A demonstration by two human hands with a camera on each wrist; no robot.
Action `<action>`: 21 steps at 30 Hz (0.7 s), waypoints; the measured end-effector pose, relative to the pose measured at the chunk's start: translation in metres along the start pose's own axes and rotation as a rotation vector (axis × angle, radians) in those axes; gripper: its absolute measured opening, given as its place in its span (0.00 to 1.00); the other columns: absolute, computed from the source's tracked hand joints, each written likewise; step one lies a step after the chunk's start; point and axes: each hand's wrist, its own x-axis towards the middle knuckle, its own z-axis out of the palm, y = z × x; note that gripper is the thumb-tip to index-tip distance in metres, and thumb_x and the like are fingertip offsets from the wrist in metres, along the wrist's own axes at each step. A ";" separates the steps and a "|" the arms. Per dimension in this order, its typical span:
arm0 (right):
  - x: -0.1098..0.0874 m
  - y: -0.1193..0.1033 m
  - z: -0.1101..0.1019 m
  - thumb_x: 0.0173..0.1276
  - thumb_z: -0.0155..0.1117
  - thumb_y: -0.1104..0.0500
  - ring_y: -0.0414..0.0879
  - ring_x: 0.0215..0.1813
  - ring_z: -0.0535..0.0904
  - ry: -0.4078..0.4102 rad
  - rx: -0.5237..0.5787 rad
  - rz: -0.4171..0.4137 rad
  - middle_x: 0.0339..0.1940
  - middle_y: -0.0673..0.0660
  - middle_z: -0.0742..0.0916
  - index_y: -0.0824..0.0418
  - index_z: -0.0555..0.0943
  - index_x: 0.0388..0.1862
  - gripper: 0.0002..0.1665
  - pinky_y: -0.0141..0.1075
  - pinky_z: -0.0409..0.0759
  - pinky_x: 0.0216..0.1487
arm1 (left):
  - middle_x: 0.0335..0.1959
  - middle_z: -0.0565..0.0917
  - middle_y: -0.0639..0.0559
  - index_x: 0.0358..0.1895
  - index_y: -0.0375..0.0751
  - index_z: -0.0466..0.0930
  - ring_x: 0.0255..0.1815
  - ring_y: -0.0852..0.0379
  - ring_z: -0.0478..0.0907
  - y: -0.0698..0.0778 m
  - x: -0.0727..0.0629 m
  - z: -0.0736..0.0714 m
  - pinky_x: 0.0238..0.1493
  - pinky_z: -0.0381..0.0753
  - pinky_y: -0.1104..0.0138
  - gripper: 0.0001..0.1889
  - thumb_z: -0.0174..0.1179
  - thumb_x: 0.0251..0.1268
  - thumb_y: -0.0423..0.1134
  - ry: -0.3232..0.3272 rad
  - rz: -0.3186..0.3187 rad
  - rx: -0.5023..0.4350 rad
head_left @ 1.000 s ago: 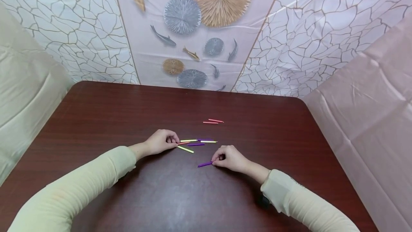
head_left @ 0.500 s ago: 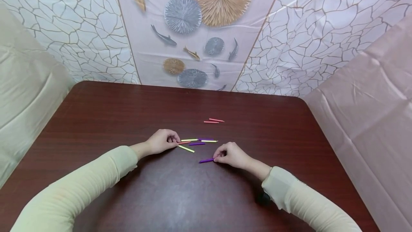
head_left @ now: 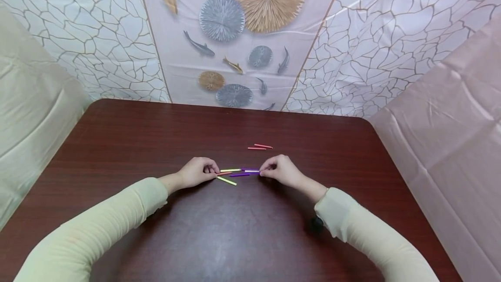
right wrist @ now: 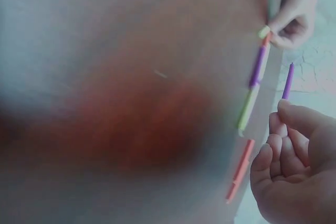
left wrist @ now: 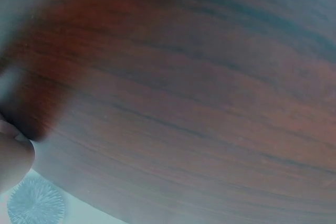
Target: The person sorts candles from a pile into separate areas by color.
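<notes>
In the head view, my left hand (head_left: 197, 172) rests on the table, thumb and fingertips pinching the near end of an orange candle (head_left: 225, 173). Beside it lie a yellow candle (head_left: 230, 170) and a second yellow candle (head_left: 226, 181) slanting toward the front. My right hand (head_left: 283, 171) pinches a thin purple candle (right wrist: 288, 81) by one end, its tip pointing toward the left hand in the right wrist view. From the head, this candle overlaps another yellow candle (head_left: 250, 170) in the row. One more purple candle (head_left: 239, 175) lies just in front of that row.
Two red candles (head_left: 256, 148) lie farther back on the dark wooden table (head_left: 156, 129). A patterned cloth (head_left: 188, 73) hangs behind the table's back edge, and plain cloth (head_left: 442, 134) hangs along the right side.
My right hand has moved away from the front edge, toward the row, carrying the purple candle up to the yellow one. The left hand has stayed in place.
</notes>
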 end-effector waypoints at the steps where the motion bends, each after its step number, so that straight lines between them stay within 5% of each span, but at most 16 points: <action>1: 0.004 -0.002 -0.002 0.55 0.69 0.63 0.34 0.24 0.72 0.014 -0.005 0.004 0.23 0.54 0.87 0.62 0.86 0.28 0.02 0.26 0.70 0.27 | 0.22 0.78 0.57 0.31 0.38 0.82 0.24 0.69 0.69 0.000 0.000 0.000 0.31 0.70 0.76 0.02 0.64 0.53 0.32 0.001 0.000 0.000; 11: 0.050 -0.010 -0.011 0.55 0.70 0.61 0.39 0.30 0.77 0.136 -0.058 0.013 0.29 0.57 0.88 0.62 0.87 0.28 0.04 0.29 0.72 0.34 | 0.23 0.79 0.56 0.31 0.38 0.82 0.24 0.69 0.69 0.002 -0.001 0.000 0.31 0.70 0.76 0.02 0.62 0.54 0.32 0.004 -0.004 -0.007; 21: 0.091 -0.016 -0.005 0.57 0.69 0.59 0.41 0.29 0.78 0.132 -0.065 0.083 0.30 0.56 0.88 0.61 0.87 0.30 0.06 0.29 0.74 0.32 | 0.23 0.79 0.55 0.31 0.39 0.82 0.24 0.69 0.69 -0.002 -0.001 0.001 0.30 0.70 0.76 0.02 0.62 0.54 0.32 0.012 0.008 -0.001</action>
